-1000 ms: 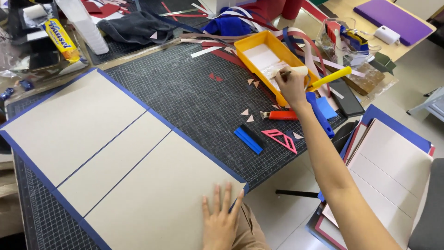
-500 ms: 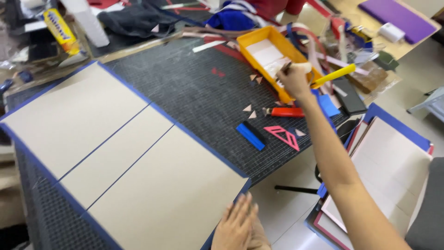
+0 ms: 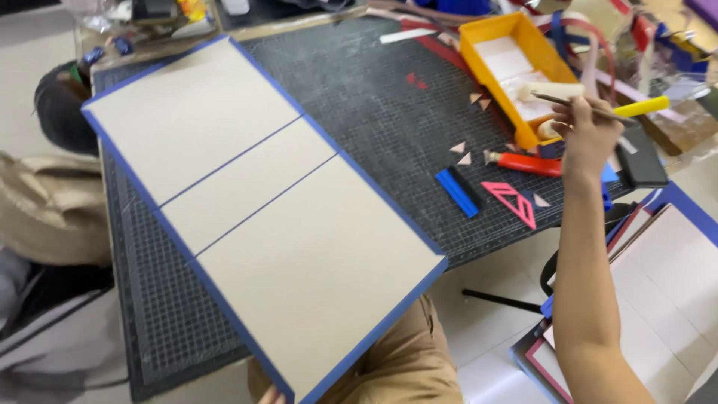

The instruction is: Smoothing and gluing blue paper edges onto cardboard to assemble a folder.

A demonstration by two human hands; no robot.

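Change: the left hand (image 3: pixel 271 394) has slid off the board's near edge; only a sliver shows at the bottom of the view, where earlier it lay flat on the board. The right hand has lifted the brush out of the tray. The view has shifted, so the board sits further right and nearer.
Right hand (image 3: pixel 585 129): raised beside the tray's near right corner, fingers pressed together, pinching the brush handle.
Brush (image 3: pixel 591 107): thin handle with yellow end, held about level; pale head over the tray's inside.
Tray (image 3: pixel 499 35): orange, at the mat's far right edge, with white pieces inside.
Left hand fingers: cannot tell whether spread or closed.
Board (image 3: pixel 262 217): three grey panels edged in blue, lying diagonally across the mat, its near corner overhanging the mat's near edge above the person's lap.
Mat (image 3: pixel 381 105): dark gridded cutting mat.
Nearby: blue strip (image 3: pixel 458 192), pink triangle ruler (image 3: pixel 510 202) and red-handled tool (image 3: pixel 527 163) near the mat's right edge, just beside the forearm.
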